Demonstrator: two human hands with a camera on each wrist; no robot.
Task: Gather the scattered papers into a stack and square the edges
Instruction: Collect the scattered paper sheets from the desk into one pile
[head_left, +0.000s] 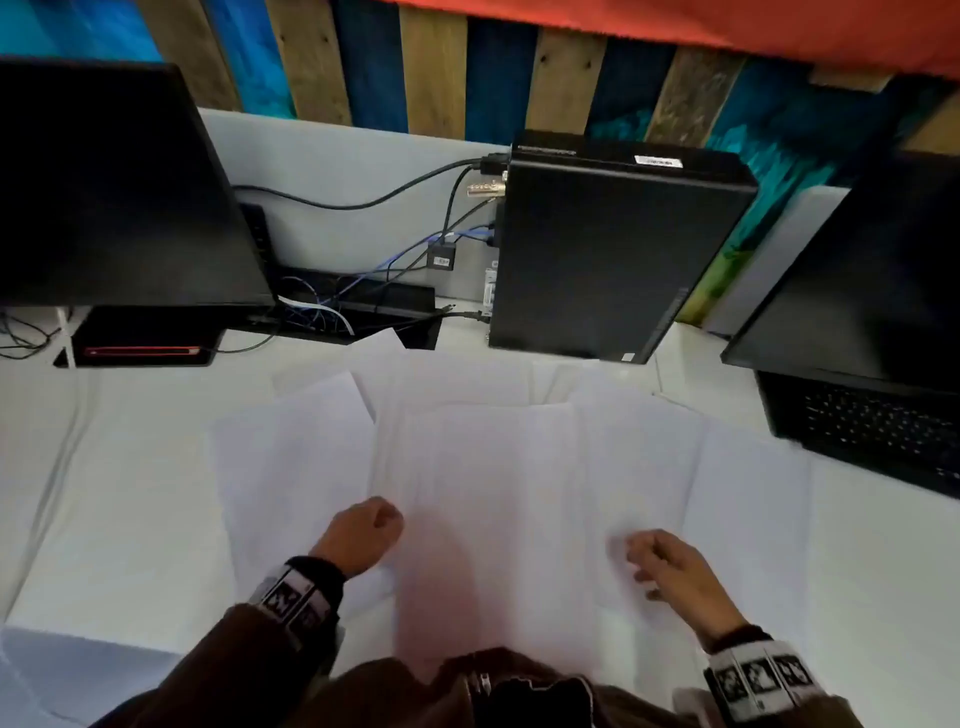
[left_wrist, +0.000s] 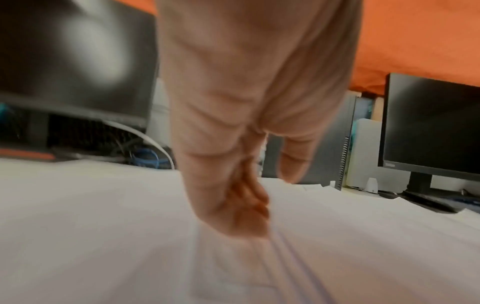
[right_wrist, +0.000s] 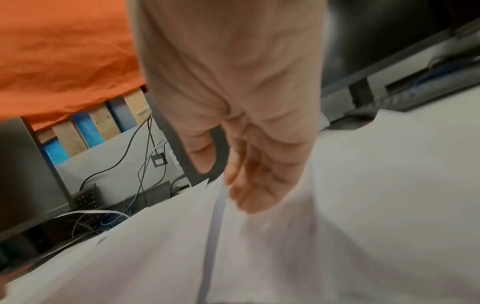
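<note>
Several white paper sheets (head_left: 493, 467) lie spread and overlapping on the white desk (head_left: 104, 493), with one sheet fanned out to the left (head_left: 291, 452) and one to the right (head_left: 727, 478). My left hand (head_left: 371, 525) hovers over the left side of the middle sheets with its fingers (left_wrist: 249, 205) curled into the palm and nothing in them. My right hand (head_left: 654, 561) is over the lower right of the spread. Its fingers (right_wrist: 249, 185) are loosely bent beside a sheet edge (right_wrist: 215, 226), and they hold nothing. Both wrist views are motion-blurred.
A dark monitor (head_left: 114, 197) stands at the back left and a black desktop computer (head_left: 613, 249) at the back centre, with tangled cables (head_left: 332, 301) between them. A black keyboard (head_left: 872, 431) under a second monitor (head_left: 883, 270) borders the papers on the right.
</note>
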